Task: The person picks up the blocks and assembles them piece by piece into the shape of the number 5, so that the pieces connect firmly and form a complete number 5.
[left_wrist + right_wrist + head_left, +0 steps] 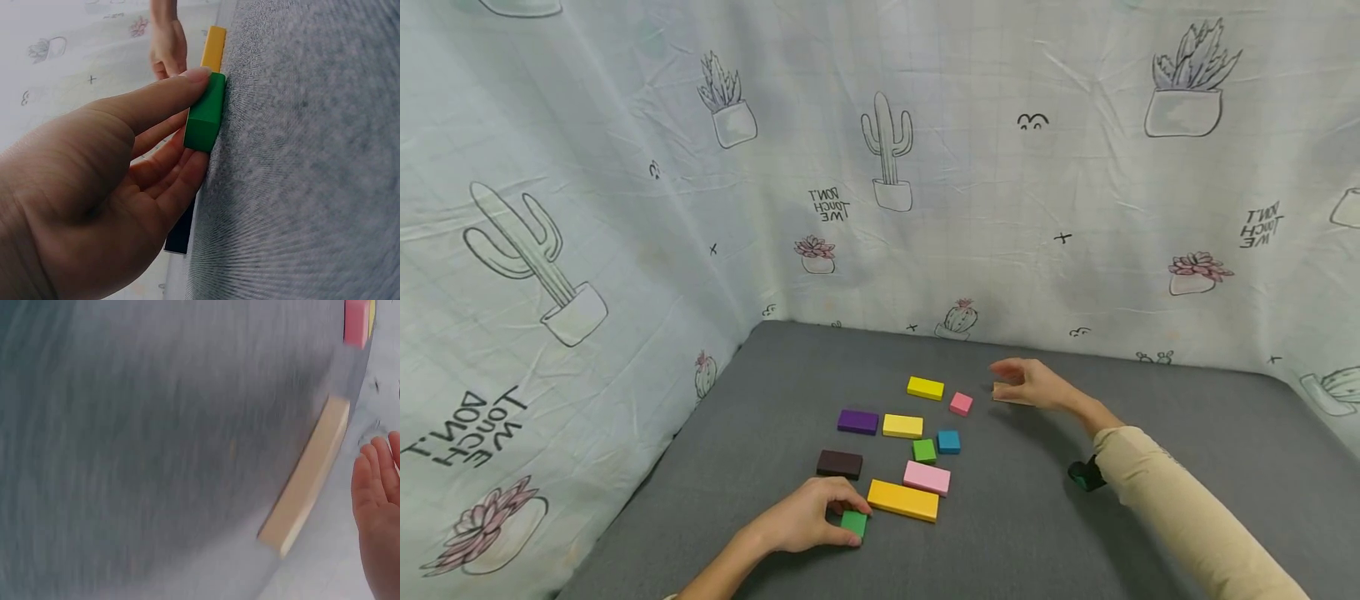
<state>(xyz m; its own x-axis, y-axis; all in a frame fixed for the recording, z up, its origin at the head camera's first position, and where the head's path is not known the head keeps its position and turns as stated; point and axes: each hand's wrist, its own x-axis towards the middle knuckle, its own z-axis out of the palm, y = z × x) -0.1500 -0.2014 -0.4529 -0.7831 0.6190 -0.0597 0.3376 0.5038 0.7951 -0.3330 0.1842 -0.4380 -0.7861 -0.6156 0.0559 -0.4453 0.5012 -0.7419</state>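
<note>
Head view, landmark the long orange block [903, 501] on the grey table [1000, 533]: the left hand [805, 517] is at its left, thumb and fingers pinching a dark green block [853, 523], which sits just beside the orange block's left end, a little nearer the wearer. Dark brown block [839, 465] beyond and left of the landmark; long pink block [927, 477] right behind it; light green block [924, 451] and blue block [949, 442] farther back, with the pale yellow block [902, 426] and, to its left, the purple block [857, 422]. Farthest behind the landmark, a bright yellow block [926, 387] and a small pink block [961, 404]. Right hand [1030, 385] well beyond and right of it, at a tan block [1002, 391] (partly hidden by the hand). Left wrist view: thumb on one side of the dark green block, fingers opposite, the landmark in line past it. Right wrist view (somewhat blurred): fingers fairly straight, unclosed, apart from the tan block; small pink block near the upper edge.
</note>
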